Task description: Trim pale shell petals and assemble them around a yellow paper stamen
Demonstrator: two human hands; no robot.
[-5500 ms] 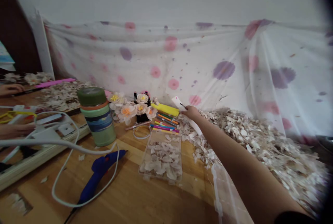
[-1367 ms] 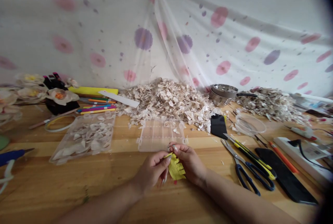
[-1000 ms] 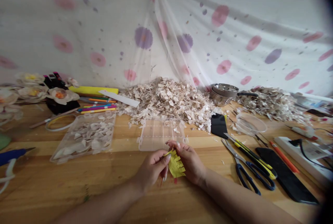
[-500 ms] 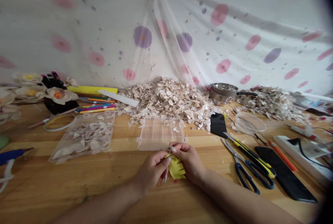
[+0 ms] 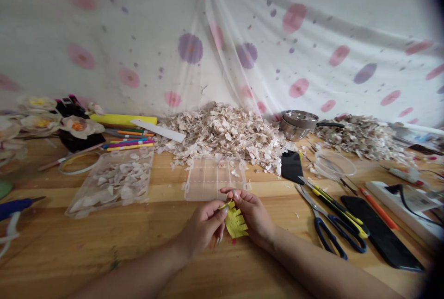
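A small piece of yellow crepe paper (image 5: 236, 226), cut into a fringe along one side, hangs between my two hands over the wooden table. My left hand (image 5: 205, 223) is closed, thumb and forefinger pinching the paper's upper left edge. At the top, the fingertips of my right hand (image 5: 251, 211) close on a thin yellow strip of the same paper. Just beyond my hands lies a clear divided plastic lid (image 5: 215, 188). To the right are scissors (image 5: 324, 222) with dark blue handles and a black-and-yellow utility knife (image 5: 338, 208).
A heap of pale dried petals (image 5: 225, 132) stands at the back. At left are a clear box of petals (image 5: 114, 178), pens (image 5: 130, 144), paper flowers (image 5: 81, 127) and a blue glue gun (image 5: 15, 207). A black phone (image 5: 381, 232) and white power strip (image 5: 409, 211) lie right.
My right fingers have shifted slightly and re-pinched at the paper's top, the forefinger reaching further out. The fringe strips stand a little more apart. My left hand has hardly moved.
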